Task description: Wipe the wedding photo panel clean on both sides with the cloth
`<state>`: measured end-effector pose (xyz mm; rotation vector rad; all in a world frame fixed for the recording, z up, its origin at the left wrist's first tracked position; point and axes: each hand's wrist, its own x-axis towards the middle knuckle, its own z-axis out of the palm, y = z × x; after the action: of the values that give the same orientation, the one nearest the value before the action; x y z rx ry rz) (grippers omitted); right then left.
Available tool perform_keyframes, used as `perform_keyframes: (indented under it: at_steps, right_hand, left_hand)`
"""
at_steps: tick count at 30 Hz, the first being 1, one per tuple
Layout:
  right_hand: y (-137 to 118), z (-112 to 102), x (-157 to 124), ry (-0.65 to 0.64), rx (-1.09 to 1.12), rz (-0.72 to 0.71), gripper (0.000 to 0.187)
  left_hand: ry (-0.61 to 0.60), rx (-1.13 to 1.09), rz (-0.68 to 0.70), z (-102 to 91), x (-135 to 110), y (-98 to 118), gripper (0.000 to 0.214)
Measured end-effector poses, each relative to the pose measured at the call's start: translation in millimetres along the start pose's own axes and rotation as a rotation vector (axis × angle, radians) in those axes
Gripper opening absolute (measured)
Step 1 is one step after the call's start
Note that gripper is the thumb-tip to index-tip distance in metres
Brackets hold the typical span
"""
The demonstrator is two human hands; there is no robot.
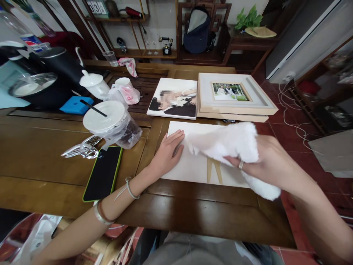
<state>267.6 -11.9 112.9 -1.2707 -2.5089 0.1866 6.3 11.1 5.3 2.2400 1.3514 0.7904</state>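
Note:
A white board [193, 167] lies face down on the wooden table [55, 147], a wooden stand piece showing on its back. My left hand [168, 152] rests flat on the board's left edge, fingers stretched out. My right hand [264, 160] grips a fluffy white cloth [226, 141] and holds it against the board's right part. Behind the board lie a photo canvas [173, 99] and a pale framed photo [234, 97] stacked on another frame.
Left of the board lie a black phone in a green case [103, 173], a hair clip [82, 150] and a lidded cup with a straw in a plastic bag [110, 123]. A white teapot [95, 84], a kettle and a blue sponge stand farther left. Shelves line the back wall.

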Motion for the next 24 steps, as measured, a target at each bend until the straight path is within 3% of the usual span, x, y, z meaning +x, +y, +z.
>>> perform_keyframes:
  at_steps: [2, 4, 8, 9, 12, 17, 24]
  right_hand:
    - [6.5, 4.8, 12.6, 0.196, -0.120, -0.015, 0.009]
    - [7.4, 16.8, 30.4, 0.241, -0.186, -0.015, 0.004]
    - [-8.3, 50.5, 72.2, 0.046, -0.196, -0.104, 0.025]
    - [-14.2, 57.4, 81.1, -0.054, -0.228, -0.127, 0.032]
    - [-26.9, 67.6, 96.7, -0.151, -0.257, -0.134, 0.038]
    - [-9.0, 53.6, 86.5, -0.238, -0.271, -0.032, 0.039]
    - [48.5, 21.1, 31.2, -0.301, -0.276, 0.253, 0.015]
  left_hand:
    - [0.004, 0.001, 0.003, 1.2, -0.2, -0.8, 0.037]
    - [0.008, -0.002, 0.010, 2.0, -0.3, -1.9, 0.037]
    - [0.015, -0.001, 0.026, 0.0, 0.5, -1.3, 0.034]
    - [0.014, 0.000, 0.029, -1.1, 0.9, -0.6, 0.032]
    - [0.005, 0.003, 0.035, -3.5, 1.7, 1.3, 0.026]
    - [0.018, 0.006, 0.024, -0.5, 0.0, -1.3, 0.035]
    - [0.022, 0.007, 0.013, 1.3, -1.5, -3.0, 0.037]
